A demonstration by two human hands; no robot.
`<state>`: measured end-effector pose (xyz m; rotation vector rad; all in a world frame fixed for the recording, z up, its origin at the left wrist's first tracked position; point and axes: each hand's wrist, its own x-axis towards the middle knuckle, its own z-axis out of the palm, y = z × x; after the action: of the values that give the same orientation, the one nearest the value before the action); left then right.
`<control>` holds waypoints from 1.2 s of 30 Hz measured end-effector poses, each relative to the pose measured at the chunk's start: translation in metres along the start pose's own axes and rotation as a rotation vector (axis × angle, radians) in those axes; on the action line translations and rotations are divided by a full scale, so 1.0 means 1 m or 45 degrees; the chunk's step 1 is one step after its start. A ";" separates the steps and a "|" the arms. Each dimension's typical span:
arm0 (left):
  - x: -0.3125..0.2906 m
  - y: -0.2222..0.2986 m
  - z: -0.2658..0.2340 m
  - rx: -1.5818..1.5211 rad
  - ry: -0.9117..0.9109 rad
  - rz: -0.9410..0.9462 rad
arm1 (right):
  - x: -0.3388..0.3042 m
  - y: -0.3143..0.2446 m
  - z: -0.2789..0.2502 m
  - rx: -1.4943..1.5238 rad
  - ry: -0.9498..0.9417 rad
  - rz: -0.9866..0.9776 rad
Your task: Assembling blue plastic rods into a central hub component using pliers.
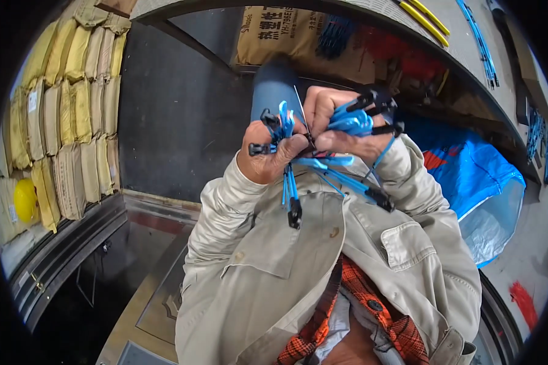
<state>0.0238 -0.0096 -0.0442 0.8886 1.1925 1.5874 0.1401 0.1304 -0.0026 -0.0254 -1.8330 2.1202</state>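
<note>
A bundle of blue cables [354, 123] with black end connectors [295, 214] is gripped between my two hands in front of my chest. My left hand [262, 161] pinches at the middle of the bundle, with blue loops rising past its thumb. Curled fingers of my right hand [327, 111] close around the bundle's other side, and its thumb meets the left thumb there. A thin, stiff strand [301, 109] sticks up between the hands; its lower end is hidden by the fingers. Several cable ends hang below the hands.
A grey worktable [371, 15] ahead carries yellow rods [424, 23] and more blue cables [478, 42]. Under it lie a brown sack [280, 45] and red material. A blue bag [469, 173] stands at my right. Stacked yellowish packages [61, 115] line the left side.
</note>
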 end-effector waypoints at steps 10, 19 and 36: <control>0.006 0.012 -0.009 0.057 -0.312 0.218 | -0.011 -0.002 0.006 0.082 0.041 -0.125; 0.004 0.001 -0.028 -0.063 -0.275 -0.087 | -0.002 -0.011 -0.001 0.298 -0.141 0.098; 0.018 -0.046 -0.042 -0.204 -0.437 0.255 | 0.002 -0.009 -0.010 -0.148 -0.007 0.012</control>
<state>-0.0088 -0.0006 -0.0992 1.1474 0.7441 1.5822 0.1422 0.1411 0.0047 -0.0568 -1.9610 2.0192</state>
